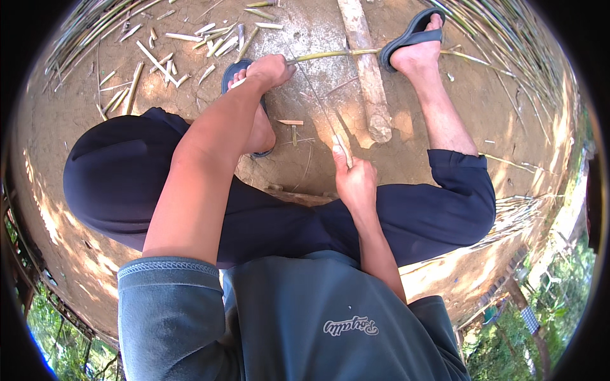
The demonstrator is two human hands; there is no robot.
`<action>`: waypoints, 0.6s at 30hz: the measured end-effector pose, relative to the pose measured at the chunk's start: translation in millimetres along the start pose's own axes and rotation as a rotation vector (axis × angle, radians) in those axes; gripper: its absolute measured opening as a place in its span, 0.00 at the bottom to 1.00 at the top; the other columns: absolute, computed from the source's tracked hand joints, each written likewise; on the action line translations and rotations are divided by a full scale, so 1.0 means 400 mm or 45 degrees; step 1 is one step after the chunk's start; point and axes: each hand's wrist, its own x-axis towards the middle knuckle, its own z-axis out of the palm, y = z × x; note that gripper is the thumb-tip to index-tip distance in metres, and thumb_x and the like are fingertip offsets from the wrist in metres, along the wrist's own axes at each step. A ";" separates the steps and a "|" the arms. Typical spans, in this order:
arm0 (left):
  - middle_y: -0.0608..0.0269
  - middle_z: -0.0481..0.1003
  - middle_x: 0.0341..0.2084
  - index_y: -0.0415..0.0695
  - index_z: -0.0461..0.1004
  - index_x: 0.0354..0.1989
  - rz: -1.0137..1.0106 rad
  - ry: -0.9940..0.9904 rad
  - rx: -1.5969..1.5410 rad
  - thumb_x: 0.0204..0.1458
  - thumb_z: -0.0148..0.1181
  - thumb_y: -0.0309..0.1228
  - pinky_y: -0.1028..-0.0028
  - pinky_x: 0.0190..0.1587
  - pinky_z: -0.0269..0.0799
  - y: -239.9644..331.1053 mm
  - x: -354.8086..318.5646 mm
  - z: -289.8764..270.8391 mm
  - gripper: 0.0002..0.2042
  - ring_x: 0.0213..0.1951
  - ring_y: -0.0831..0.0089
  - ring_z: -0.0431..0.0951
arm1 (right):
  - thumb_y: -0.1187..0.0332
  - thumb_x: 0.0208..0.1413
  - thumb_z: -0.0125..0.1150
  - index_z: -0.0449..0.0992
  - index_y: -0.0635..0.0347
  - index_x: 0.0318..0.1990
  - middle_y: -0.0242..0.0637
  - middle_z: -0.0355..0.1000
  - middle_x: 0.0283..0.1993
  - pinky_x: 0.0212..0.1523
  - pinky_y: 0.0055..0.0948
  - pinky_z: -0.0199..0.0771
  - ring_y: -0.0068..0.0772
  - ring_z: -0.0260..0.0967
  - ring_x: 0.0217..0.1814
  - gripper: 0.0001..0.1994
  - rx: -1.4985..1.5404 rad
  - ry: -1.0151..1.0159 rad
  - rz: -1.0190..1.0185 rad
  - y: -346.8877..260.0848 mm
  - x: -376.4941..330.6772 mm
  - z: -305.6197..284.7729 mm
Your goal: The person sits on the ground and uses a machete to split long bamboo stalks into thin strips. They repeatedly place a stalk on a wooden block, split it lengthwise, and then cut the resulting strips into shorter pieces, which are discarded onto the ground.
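Two hands are closed on work at the centre of the view. The left hand (270, 70), at about 11 o'clock from centre, is clenched around the near end of a thin bamboo stalk (330, 55). The stalk is laid toward 3 o'clock, across a wooden log (368, 76), and is pinned under the right foot (416, 54) in its dark sandal (406, 38). The right hand (356, 181), near the centre, is clenched around the handle of a knife (324, 111); the thin blade is pointed toward 11 o'clock, its tip close to the stalk beside the left hand. Whether blade and stalk touch cannot be told. The left foot (257, 130) is set just below the left hand on a second sandal. Cut bamboo pieces (210, 32) are scattered on the dirt ground (495, 108) toward 11 o'clock, and long bamboo strips (508, 38) are heaped at 1 o'clock.
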 end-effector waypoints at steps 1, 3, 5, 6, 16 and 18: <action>0.37 0.77 0.39 0.34 0.78 0.40 0.025 0.011 0.020 0.55 0.51 0.49 0.55 0.50 0.72 -0.002 0.002 -0.010 0.25 0.44 0.44 0.78 | 0.48 0.61 0.53 0.75 0.74 0.25 0.63 0.68 0.22 0.31 0.51 0.68 0.65 0.70 0.29 0.30 -0.030 -0.025 0.013 -0.014 -0.011 -0.012; 0.37 0.77 0.38 0.35 0.78 0.40 0.026 0.040 0.079 0.55 0.51 0.50 0.55 0.50 0.72 0.002 -0.015 -0.005 0.25 0.44 0.44 0.78 | 0.47 0.61 0.53 0.75 0.74 0.24 0.64 0.68 0.22 0.32 0.53 0.69 0.66 0.71 0.30 0.30 -0.025 -0.019 0.026 -0.014 -0.043 -0.027; 0.39 0.78 0.37 0.36 0.77 0.43 0.046 0.061 0.133 0.55 0.51 0.50 0.55 0.49 0.74 0.002 -0.031 0.004 0.25 0.42 0.45 0.79 | 0.45 0.61 0.52 0.72 0.72 0.21 0.57 0.65 0.17 0.28 0.48 0.64 0.57 0.64 0.22 0.32 0.037 -0.039 0.071 0.006 -0.062 -0.036; 0.40 0.78 0.36 0.36 0.78 0.42 0.065 0.120 0.141 0.55 0.52 0.49 0.55 0.48 0.74 0.003 -0.030 0.008 0.24 0.41 0.46 0.79 | 0.44 0.61 0.52 0.70 0.72 0.20 0.54 0.63 0.15 0.25 0.45 0.62 0.53 0.61 0.18 0.33 0.068 -0.050 0.092 0.013 -0.063 -0.042; 0.52 0.80 0.28 0.43 0.77 0.35 0.233 0.681 0.285 0.55 0.56 0.44 0.59 0.40 0.74 -0.026 -0.062 -0.020 0.15 0.34 0.55 0.81 | 0.50 0.63 0.53 0.65 0.70 0.18 0.42 0.57 0.12 0.21 0.41 0.56 0.32 0.52 0.16 0.30 0.169 0.041 -0.059 -0.004 -0.047 -0.074; 0.52 0.80 0.28 0.44 0.77 0.35 0.281 0.800 0.338 0.55 0.56 0.42 0.61 0.40 0.73 -0.040 -0.056 0.001 0.13 0.33 0.56 0.81 | 0.52 0.64 0.52 0.65 0.70 0.19 0.42 0.56 0.12 0.21 0.41 0.56 0.32 0.52 0.16 0.28 0.183 0.055 -0.092 0.000 -0.046 -0.071</action>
